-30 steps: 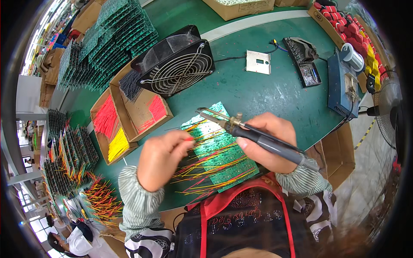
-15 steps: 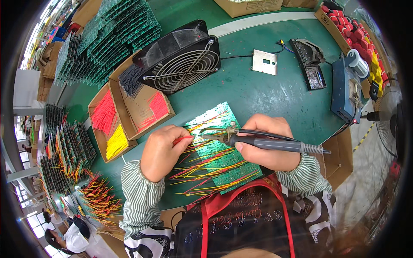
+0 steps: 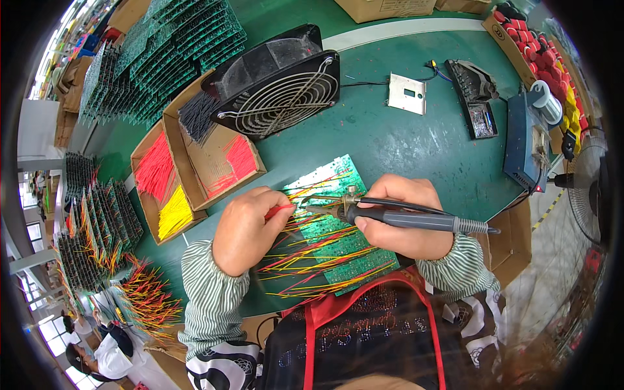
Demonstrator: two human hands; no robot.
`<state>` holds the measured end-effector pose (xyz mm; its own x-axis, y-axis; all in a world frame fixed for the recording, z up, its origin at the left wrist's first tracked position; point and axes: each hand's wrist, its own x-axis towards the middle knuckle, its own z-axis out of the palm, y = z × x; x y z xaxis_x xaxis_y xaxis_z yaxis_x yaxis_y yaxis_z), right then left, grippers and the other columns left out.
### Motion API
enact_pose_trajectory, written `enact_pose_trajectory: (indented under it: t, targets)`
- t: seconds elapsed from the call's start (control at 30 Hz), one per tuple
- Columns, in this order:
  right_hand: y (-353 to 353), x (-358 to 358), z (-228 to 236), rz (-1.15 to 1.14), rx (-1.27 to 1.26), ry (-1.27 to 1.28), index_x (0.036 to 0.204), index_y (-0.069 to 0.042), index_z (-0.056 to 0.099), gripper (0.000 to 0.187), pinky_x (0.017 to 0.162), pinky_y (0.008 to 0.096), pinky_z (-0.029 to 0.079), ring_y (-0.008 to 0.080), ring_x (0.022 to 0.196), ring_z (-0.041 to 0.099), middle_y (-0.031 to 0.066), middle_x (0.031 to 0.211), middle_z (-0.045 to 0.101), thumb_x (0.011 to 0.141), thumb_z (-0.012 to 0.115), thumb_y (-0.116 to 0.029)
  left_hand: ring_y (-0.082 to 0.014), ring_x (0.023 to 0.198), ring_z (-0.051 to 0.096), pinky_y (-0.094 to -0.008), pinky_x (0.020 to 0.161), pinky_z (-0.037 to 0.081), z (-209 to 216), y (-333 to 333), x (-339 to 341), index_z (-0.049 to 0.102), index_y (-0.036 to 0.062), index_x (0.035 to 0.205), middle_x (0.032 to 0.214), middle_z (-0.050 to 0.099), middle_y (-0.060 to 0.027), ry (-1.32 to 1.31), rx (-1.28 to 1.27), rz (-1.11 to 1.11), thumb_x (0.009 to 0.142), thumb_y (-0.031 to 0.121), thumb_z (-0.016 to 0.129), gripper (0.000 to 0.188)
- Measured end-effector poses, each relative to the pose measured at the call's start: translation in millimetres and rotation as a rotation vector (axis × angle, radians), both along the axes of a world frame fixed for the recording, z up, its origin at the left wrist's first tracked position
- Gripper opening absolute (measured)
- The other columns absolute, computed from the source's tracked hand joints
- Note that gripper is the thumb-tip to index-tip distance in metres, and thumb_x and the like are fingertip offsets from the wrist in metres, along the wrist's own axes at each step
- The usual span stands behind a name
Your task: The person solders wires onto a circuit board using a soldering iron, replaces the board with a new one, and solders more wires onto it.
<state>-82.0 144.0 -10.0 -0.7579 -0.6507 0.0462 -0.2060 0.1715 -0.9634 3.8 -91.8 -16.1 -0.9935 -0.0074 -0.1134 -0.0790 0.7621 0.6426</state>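
A green circuit board panel [image 3: 338, 250] lies on the table before me, with several red and yellow wires [image 3: 305, 263] sticking out toward its left. My left hand [image 3: 250, 224] is closed, pinching red wires [image 3: 281, 210] between thumb and fingers at the board's left edge. In my right hand [image 3: 406, 214] is a grey-handled soldering iron [image 3: 406, 218] with a thin metal feed tube clamped on it. Its tip points left and reaches over the board, close to the ends of the red wires. Whether tip and board touch, I cannot tell.
A cardboard box [image 3: 214, 162] of red, yellow and black wires stands at the left, beside a black fan [image 3: 279, 84]. Stacked circuit boards [image 3: 175, 58] rise behind. On the right are a blue soldering station [image 3: 525, 140], a solder spool [image 3: 546, 104] and a black tray [image 3: 473, 97].
Both hands hold nearly the same place, the iron's tip still by the red wires. The whole view has shifted slightly.
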Motion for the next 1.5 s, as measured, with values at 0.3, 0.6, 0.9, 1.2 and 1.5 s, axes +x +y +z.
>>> enact_pose_trajectory:
  t: [0.3,0.6,0.9,1.2,1.5]
  targets:
    - [8,-3,6,0.002,-0.014,-0.016,0.078,-0.003,0.058,0.017,0.05,0.0238,0.043,0.0061,0.055,0.056,0.0015,0.063,0.061,0.072,0.073,-0.01,-0.0176,0.056,0.052,-0.0306,0.053,0.042,0,-1,0,0.065,-0.0006,0.082,0.07,0.056,-0.0082,0.008,-0.004,0.002,0.079,0.007,0.07,0.01]
    - [21,-5,5,-0.113,-0.016,0.038,0.075,-0.004,0.059,0.016,0.048,0.0247,0.043,0.0076,0.051,0.055,0.0031,0.056,0.057,0.071,0.072,-0.012,-0.0298,0.065,0.059,-0.0377,0.059,0.047,14,18,-7,0.066,0.0019,0.081,0.075,0.06,-0.0119,0.161,-0.091,-0.009,0.078,0.009,0.067,0.008]
    - [19,-7,1,-0.089,-0.005,-0.005,0.075,-0.004,0.059,0.016,0.05,0.0248,0.044,0.0075,0.053,0.056,0.0029,0.058,0.058,0.07,0.072,-0.011,-0.0219,0.06,0.056,-0.0317,0.056,0.044,-1,19,-16,0.066,0.0,0.081,0.07,0.057,-0.0089,0.13,-0.104,-0.05,0.076,0.006,0.071,0.009]
    - [20,-8,0,-0.092,-0.016,0.016,0.075,-0.004,0.058,0.016,0.049,0.0246,0.044,0.0074,0.052,0.055,0.0027,0.058,0.058,0.07,0.072,-0.011,-0.0311,0.066,0.058,-0.0406,0.059,0.046,7,20,-22,0.066,0.0025,0.077,0.073,0.059,-0.0115,0.084,-0.125,-0.097,0.078,0.012,0.066,0.009]
    - [33,-10,8,-0.097,0.013,0.068,0.076,-0.003,0.059,0.016,0.05,0.0244,0.043,0.0075,0.054,0.055,0.0032,0.061,0.059,0.07,0.072,-0.011,-0.029,0.066,0.06,-0.0378,0.06,0.048,17,14,-19,0.066,0.0021,0.077,0.072,0.06,-0.0114,0.2,-0.147,0.019,0.077,0.009,0.068,0.007]
